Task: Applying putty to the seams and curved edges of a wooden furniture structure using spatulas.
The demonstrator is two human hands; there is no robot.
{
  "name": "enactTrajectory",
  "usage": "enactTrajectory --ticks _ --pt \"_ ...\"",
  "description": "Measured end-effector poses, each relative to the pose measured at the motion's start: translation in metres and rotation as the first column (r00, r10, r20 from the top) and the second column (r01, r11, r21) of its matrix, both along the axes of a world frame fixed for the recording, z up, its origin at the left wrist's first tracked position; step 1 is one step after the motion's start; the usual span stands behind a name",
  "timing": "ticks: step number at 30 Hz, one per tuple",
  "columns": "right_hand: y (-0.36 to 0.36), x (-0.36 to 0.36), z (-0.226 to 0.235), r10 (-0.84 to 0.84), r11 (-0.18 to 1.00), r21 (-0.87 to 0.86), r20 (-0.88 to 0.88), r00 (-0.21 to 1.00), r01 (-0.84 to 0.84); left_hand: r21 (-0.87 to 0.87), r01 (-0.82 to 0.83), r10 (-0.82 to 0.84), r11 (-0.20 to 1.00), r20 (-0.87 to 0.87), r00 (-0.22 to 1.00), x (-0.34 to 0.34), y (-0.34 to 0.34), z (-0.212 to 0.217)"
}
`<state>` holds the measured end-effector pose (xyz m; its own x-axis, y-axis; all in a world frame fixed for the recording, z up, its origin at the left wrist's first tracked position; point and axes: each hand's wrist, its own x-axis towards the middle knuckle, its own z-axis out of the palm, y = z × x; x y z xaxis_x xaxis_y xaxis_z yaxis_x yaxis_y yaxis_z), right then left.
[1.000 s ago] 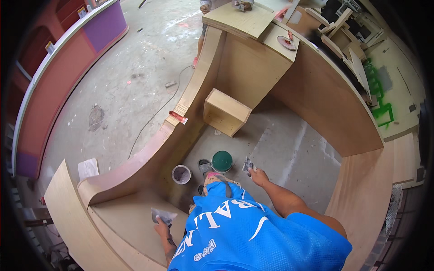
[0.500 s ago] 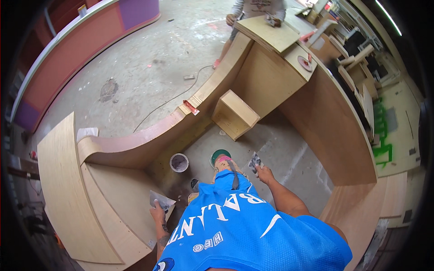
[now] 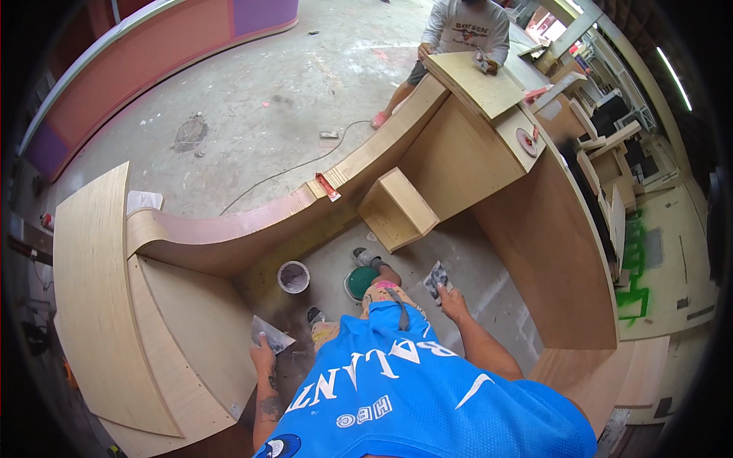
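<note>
My left hand [image 3: 263, 356] is closed on a wide putty knife [image 3: 272, 334], held beside the curved plywood counter's left panel [image 3: 202, 324]. In my right hand [image 3: 452, 302] is another putty knife [image 3: 437, 279], its blade smeared with grey-white filler and raised over the concrete floor. Ahead of my body stands a white bucket [image 3: 293, 277] with pale filler inside. A round green object [image 3: 360, 283] lies between my feet, partly hidden by my leg.
The counter's curved ledge [image 3: 252, 221] rings me, with a red tool [image 3: 327, 187] on it. An open wooden box [image 3: 398, 210] juts inward. Past the far end a co-worker [image 3: 466, 34] stands at a plywood sheet [image 3: 477, 80]. A sanding disc [image 3: 526, 142] lies nearby.
My view has tilted up and shifted, showing more of the co-worker. One foot now shows beyond the green object. Both hands still hold their putty knives.
</note>
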<state>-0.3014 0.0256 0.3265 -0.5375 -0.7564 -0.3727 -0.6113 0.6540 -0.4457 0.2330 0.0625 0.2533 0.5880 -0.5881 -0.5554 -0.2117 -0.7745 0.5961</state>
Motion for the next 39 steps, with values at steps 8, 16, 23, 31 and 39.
enactTrajectory --ticks 8,16,23,31,39 --pt "-0.036 -0.019 -0.005 0.016 0.986 0.166 0.087 0.996 -0.030 -0.057 -0.092 0.092 0.994 0.001 0.996 -0.005 0.013 0.013" --pt "-0.084 -0.076 -0.022 0.054 0.993 -0.115 0.147 0.988 -0.038 0.031 -0.119 0.115 0.992 0.105 0.988 -0.034 -0.009 -0.022" --pt "-0.066 -0.190 -0.075 -0.379 0.925 0.192 0.369 0.849 0.329 0.005 -0.093 0.093 0.996 0.015 0.996 -0.126 -0.095 0.031" --pt "-0.043 -0.318 -0.127 -0.744 0.666 0.365 0.391 0.542 0.651 -0.014 0.286 -0.281 0.958 0.159 0.947 -0.224 -0.207 0.098" --pt "-0.077 -0.278 -0.122 -0.660 0.715 0.314 0.599 0.454 0.625 -0.029 0.495 -0.481 0.868 0.197 0.855 -0.256 -0.283 0.094"
